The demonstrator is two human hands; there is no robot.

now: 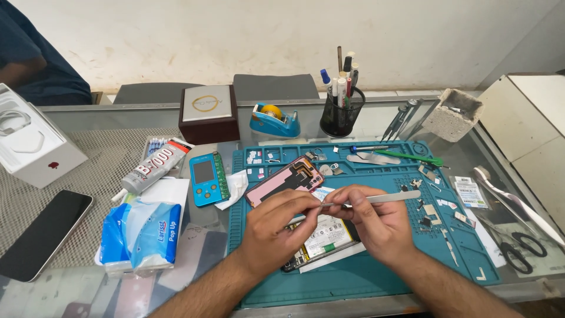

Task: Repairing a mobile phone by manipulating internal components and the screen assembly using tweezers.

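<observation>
My right hand [376, 221] grips silver tweezers [376, 199], their tips pointing left to my left hand's fingertips. My left hand [276, 227] pinches something tiny at those tips; I cannot make out what it is. Both hands hover over an opened phone [321, 241] with its battery exposed, lying on a teal repair mat [365, 271]. A pink phone back cover [282, 179] lies just beyond my left hand.
Small screws, brackets and pry tools are scattered on the mat's right and top. A blue tester device [206, 178], glue tube [154, 166], tissue pack [144, 232], dark phone [44, 232] and white box [32, 141] sit left. Scissors [518, 250], pen holder [341, 112], tape dispenser [273, 121] stand around.
</observation>
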